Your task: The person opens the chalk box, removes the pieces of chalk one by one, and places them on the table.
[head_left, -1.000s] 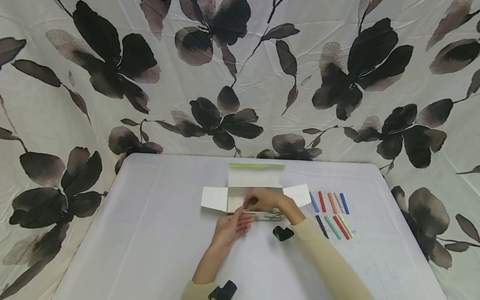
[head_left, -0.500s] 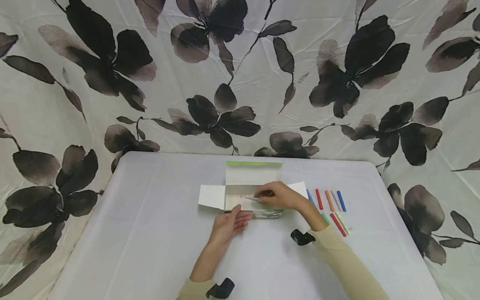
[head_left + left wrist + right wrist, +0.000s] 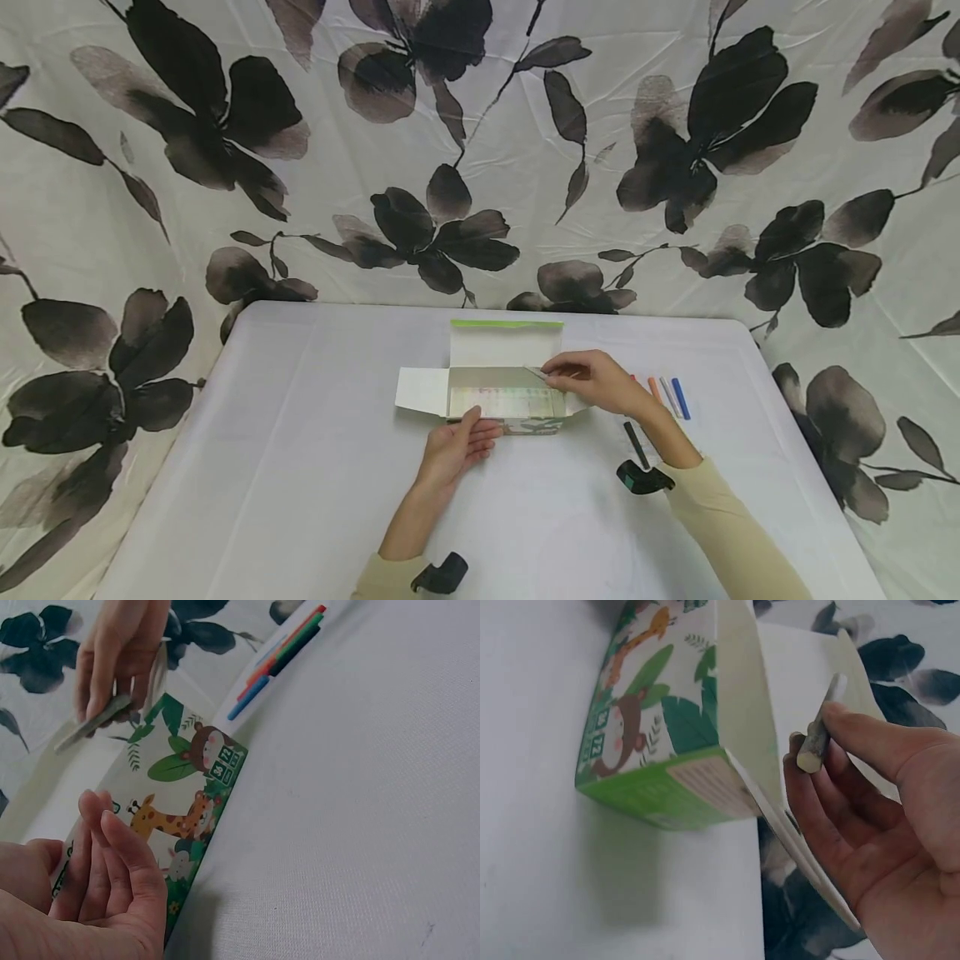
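My right hand (image 3: 592, 382) pinches a grey crayon (image 3: 822, 735) between thumb and fingers, above the right end of an open cardboard box (image 3: 422, 389). The crayon is tilted, one pale round end showing in the right wrist view. My left hand (image 3: 450, 450) is at the front of the box, thumb up by the rim and fingers extended along the printed front panel (image 3: 169, 817). Jungle animals decorate that panel. Inside the box, a row of pale, faintly coloured shapes (image 3: 510, 402) shows. The box's lid and side flaps are folded back.
To the right of the box lie several loose coloured sticks, among them a blue one (image 3: 681, 398), an orange one (image 3: 655, 389) and a black one (image 3: 636, 444). My right arm hides others. A floral cloth (image 3: 465, 150) hangs behind the white table (image 3: 300, 467).
My right hand has risen from inside the box and moved right with the grey crayon, baring the box's inside. The left hand stays at the box front. The head view has shifted slightly.
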Motion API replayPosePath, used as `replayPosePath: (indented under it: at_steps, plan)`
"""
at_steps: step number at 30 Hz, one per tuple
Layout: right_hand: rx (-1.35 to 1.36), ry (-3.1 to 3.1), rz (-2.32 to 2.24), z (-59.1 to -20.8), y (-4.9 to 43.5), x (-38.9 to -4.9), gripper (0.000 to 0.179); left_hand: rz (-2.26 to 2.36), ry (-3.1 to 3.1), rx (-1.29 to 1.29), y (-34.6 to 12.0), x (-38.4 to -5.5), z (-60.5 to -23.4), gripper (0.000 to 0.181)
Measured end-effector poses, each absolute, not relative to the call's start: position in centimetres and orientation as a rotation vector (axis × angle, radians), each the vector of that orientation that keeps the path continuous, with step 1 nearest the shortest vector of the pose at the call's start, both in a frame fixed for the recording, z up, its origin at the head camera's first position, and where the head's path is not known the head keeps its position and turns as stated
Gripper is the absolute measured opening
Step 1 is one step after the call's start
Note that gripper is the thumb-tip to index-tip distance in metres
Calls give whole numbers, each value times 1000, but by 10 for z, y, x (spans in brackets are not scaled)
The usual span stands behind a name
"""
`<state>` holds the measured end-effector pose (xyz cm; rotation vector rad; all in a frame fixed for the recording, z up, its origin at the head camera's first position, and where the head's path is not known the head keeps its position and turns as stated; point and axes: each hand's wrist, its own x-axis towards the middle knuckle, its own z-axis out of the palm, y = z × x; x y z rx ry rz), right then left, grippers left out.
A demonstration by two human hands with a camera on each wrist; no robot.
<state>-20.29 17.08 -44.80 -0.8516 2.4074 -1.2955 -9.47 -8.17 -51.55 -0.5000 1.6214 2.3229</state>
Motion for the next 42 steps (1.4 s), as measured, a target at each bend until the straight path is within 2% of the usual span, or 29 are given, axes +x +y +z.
replayPosePath:
  at_steps: [21,42]
  plan:
    - [-490,2530,-1458,-436,250,-182,36,2321,1639,-488,-83,-96,-522,47]
    - [-303,2696,-1348,-470,321,-150,38,2312,1638,-484,-83,-98,-522,47]
